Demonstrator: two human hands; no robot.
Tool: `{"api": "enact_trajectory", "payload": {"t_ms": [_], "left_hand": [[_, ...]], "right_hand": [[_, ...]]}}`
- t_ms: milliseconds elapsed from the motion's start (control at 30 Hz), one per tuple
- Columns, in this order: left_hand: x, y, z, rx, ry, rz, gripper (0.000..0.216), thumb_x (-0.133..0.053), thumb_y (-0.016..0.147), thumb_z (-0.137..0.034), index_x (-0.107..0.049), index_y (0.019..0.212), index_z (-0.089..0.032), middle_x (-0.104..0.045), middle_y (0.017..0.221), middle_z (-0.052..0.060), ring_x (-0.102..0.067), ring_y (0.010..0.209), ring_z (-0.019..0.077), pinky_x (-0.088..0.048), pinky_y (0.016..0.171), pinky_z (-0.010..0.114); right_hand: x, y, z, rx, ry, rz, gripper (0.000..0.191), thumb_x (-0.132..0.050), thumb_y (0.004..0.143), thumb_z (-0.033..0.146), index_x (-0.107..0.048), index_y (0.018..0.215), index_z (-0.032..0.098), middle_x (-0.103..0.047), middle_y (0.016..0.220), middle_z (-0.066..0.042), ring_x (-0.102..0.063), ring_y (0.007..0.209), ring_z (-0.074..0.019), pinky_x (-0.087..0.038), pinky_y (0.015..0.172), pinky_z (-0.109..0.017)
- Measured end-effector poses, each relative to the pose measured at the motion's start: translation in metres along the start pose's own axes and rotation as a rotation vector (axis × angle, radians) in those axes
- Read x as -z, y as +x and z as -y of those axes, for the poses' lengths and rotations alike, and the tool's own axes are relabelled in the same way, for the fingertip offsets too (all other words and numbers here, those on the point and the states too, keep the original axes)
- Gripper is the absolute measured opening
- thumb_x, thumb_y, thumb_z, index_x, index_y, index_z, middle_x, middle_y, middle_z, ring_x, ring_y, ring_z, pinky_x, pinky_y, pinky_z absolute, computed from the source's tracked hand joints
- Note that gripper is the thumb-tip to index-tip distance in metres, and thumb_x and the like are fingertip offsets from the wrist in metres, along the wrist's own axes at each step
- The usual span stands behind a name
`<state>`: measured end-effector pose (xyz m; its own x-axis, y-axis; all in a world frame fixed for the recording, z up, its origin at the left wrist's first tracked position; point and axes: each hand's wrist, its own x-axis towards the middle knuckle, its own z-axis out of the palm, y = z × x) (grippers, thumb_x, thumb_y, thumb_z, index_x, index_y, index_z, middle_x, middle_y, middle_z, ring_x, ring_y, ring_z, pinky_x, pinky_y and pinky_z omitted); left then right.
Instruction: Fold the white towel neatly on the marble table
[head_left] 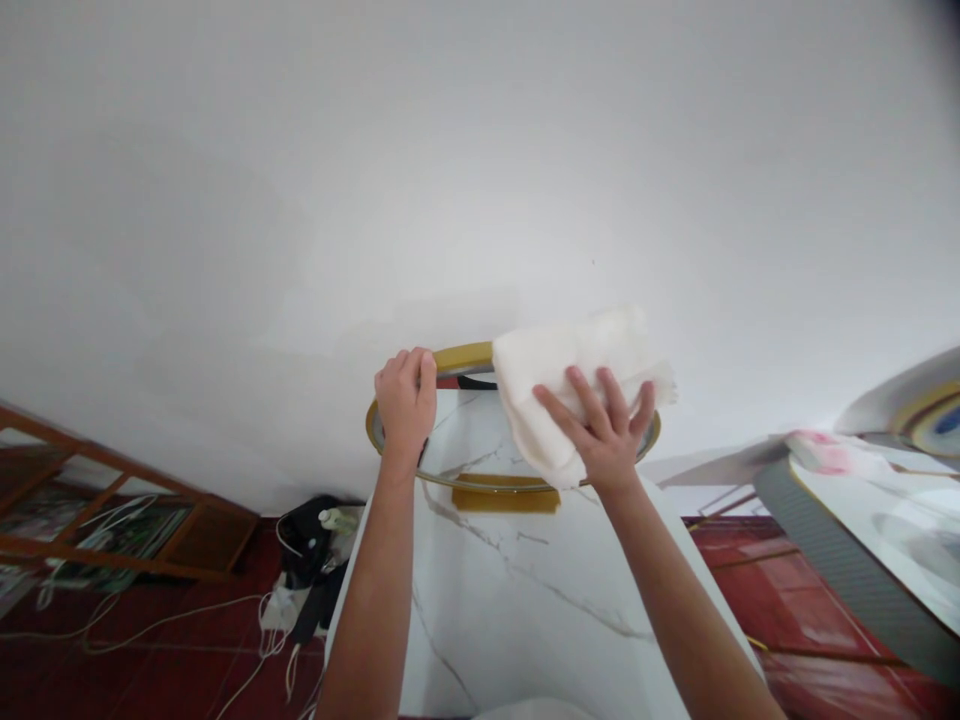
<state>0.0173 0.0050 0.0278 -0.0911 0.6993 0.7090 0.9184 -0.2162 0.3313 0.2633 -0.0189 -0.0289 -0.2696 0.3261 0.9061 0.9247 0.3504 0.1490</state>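
On the upper right part of the round gold-framed mirror lies the white cloth, bunched and folded, and I press it flat against the glass with my right hand, fingers spread wide over it rather than curled round it. The cloth covers the mirror's top right rim and spills a little past it onto the white wall behind. At the mirror's left rim my left hand is closed, fingers wrapped over the gold frame and gripping it. The mirror stands on a gold base at the far end of a white marble-patterned table, right against the wall. Left of the mirror, down on the red floor, are tangled white cables, a black bag, and a low wooden frame. Right of the mirror sits a grey-edged piece with pink cloth on it.
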Motion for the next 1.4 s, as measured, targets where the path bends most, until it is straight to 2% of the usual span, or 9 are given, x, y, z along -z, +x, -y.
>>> {"api": "enact_trajectory", "payload": {"t_ms": [100, 167, 367, 567, 767, 967, 1133, 1267, 1400], "left_hand": [[0.000, 0.000, -0.001, -0.001, 0.011, 0.009, 0.045, -0.020, 0.098, -0.040, -0.057, 0.085, -0.020, -0.056, 0.079, 0.004, -0.052, 0.082, 0.0184, -0.034, 0.076, 0.030], [0.000, 0.000, -0.003, 0.010, 0.024, 0.016, 0.044, -0.019, 0.098, -0.040, -0.058, 0.086, -0.021, -0.057, 0.080, 0.004, -0.052, 0.083, 0.0188, -0.034, 0.077, 0.030], [0.000, 0.000, -0.001, 0.032, 0.006, 0.005, 0.041, -0.022, 0.097, -0.039, -0.058, 0.087, -0.022, -0.059, 0.082, 0.004, -0.053, 0.085, 0.0199, -0.035, 0.079, 0.031], [0.000, 0.001, -0.003, 0.018, -0.008, 0.003, 0.041, -0.023, 0.097, -0.039, -0.059, 0.087, -0.022, -0.060, 0.082, 0.004, -0.054, 0.085, 0.0201, -0.036, 0.078, 0.032], [-0.001, 0.000, -0.002, 0.025, 0.010, -0.011, 0.041, -0.023, 0.097, -0.038, -0.059, 0.087, -0.022, -0.059, 0.081, 0.004, -0.054, 0.085, 0.0202, -0.036, 0.079, 0.032], [-0.001, 0.000, -0.005, 0.012, 0.020, -0.003, 0.040, -0.022, 0.098, -0.038, -0.058, 0.086, -0.022, -0.059, 0.081, 0.004, -0.053, 0.084, 0.0201, -0.035, 0.078, 0.032], [0.002, 0.000, -0.006, 0.013, 0.046, 0.016, 0.036, -0.024, 0.097, -0.036, -0.054, 0.082, -0.023, -0.057, 0.079, 0.004, -0.052, 0.081, 0.0208, -0.035, 0.074, 0.032], [0.002, 0.000, -0.003, -0.003, 0.055, 0.011, 0.034, -0.025, 0.097, -0.034, -0.054, 0.082, -0.023, -0.057, 0.079, 0.004, -0.053, 0.081, 0.0213, -0.034, 0.072, 0.032], [0.000, 0.001, -0.004, -0.010, 0.062, -0.008, 0.035, -0.026, 0.097, -0.035, -0.054, 0.079, -0.023, -0.057, 0.076, 0.003, -0.053, 0.080, 0.0204, -0.033, 0.072, 0.031]], "right_hand": [[-0.005, -0.001, -0.004, -0.253, -0.003, -0.132, 0.042, -0.042, 0.095, 0.026, -0.042, 0.136, 0.036, -0.033, 0.148, -0.001, -0.028, 0.136, -0.0273, -0.015, 0.109, -0.061], [-0.004, 0.000, 0.000, -0.351, 0.032, -0.126, 0.041, -0.036, 0.096, 0.029, -0.041, 0.137, 0.034, -0.036, 0.146, -0.003, -0.030, 0.135, -0.0278, -0.016, 0.109, -0.061], [0.001, -0.003, 0.003, -0.006, 0.048, 0.057, 0.039, -0.042, 0.095, 0.034, -0.043, 0.132, 0.047, -0.046, 0.139, 0.005, -0.034, 0.133, -0.0230, -0.011, 0.112, -0.053], [-0.001, 0.001, 0.006, -0.260, 0.025, -0.070, 0.042, -0.037, 0.095, 0.028, -0.041, 0.137, 0.035, -0.041, 0.143, -0.003, -0.034, 0.133, -0.0271, -0.016, 0.110, -0.056], [0.008, 0.011, 0.026, 0.063, 0.143, 0.138, 0.049, -0.041, 0.091, 0.029, -0.036, 0.139, 0.037, -0.042, 0.143, 0.002, -0.029, 0.135, -0.0267, -0.006, 0.111, -0.057], [0.027, 0.051, 0.028, -0.002, 0.208, 0.281, 0.068, -0.057, 0.080, 0.041, -0.032, 0.143, 0.032, -0.030, 0.149, -0.003, -0.024, 0.135, -0.0338, -0.005, 0.110, -0.057], [0.029, 0.090, 0.038, 0.130, 0.243, 0.415, 0.074, -0.059, 0.077, 0.049, -0.031, 0.143, 0.031, -0.031, 0.148, -0.005, -0.022, 0.134, -0.0341, -0.004, 0.108, -0.057], [0.024, 0.096, 0.037, 0.151, 0.239, 0.422, 0.073, -0.059, 0.076, 0.050, -0.032, 0.142, 0.032, -0.036, 0.144, -0.007, -0.025, 0.130, -0.0337, -0.006, 0.106, -0.055], [0.028, 0.085, 0.024, 0.054, 0.213, 0.391, 0.072, -0.061, 0.074, 0.045, -0.035, 0.140, 0.032, -0.039, 0.141, -0.007, -0.030, 0.127, -0.0333, -0.011, 0.105, -0.051]]}}
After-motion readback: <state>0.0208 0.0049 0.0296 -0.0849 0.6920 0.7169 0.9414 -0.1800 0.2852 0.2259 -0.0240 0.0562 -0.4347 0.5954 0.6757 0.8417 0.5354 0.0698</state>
